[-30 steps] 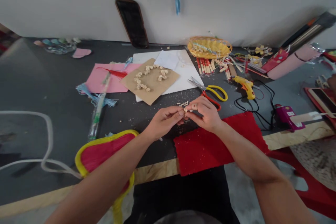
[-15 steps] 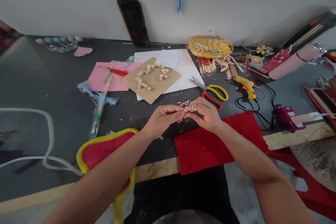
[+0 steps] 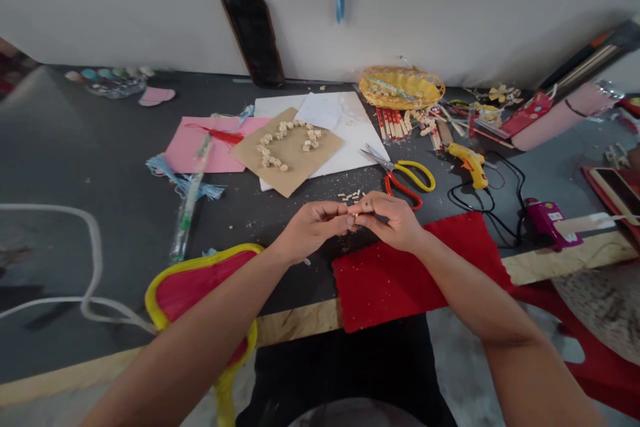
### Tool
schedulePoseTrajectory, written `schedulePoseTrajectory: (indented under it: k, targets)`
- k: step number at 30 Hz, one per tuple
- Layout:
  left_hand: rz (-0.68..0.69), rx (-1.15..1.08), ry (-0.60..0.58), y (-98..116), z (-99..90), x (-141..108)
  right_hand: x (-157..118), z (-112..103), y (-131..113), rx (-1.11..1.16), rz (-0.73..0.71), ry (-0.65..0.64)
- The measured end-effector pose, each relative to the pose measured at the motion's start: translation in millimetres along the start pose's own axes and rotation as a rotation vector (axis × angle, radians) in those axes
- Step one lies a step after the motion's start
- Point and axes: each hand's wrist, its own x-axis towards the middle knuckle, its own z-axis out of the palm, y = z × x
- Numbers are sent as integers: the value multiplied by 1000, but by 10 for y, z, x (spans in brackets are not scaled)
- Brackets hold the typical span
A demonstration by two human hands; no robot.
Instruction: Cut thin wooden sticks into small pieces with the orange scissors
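My left hand [image 3: 313,230] and my right hand [image 3: 389,219] meet fingertip to fingertip above the dark table. Both are closed in a pinch on a tiny pale wooden piece [image 3: 355,215], mostly hidden by the fingers. Just beyond the fingertips lie several short cut wooden bits [image 3: 349,197] among crumbs. Small pale clusters of such bits [image 3: 273,161] form a broken ring on a brown paper square [image 3: 290,180]. Scissors [image 3: 403,173] with one yellow and one red handle rest partly open behind my right hand.
Under my right forearm is a red cloth [image 3: 385,287]. A yellow glue gun [image 3: 470,163] with a black cord lies to the right. At the back stand a yellow basket [image 3: 403,103] and a leaning phone [image 3: 254,40]. A yellow-edged pink chair back [image 3: 200,283] juts up at the left.
My hands stay in nearly the same place, with the fingertips shifting slightly around the small piece. Nothing else has visibly moved on the table.
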Motion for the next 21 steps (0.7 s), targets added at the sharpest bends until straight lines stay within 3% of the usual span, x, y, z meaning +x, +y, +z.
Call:
schedulePoseTrajectory:
  k: [12, 21]
  targets:
    - [-5, -80, -30, -60, -20, 7, 8, -44, 10, 3, 100, 29]
    - [37, 65, -12, 2, 2, -1, 0, -29, 21, 85, 100, -7]
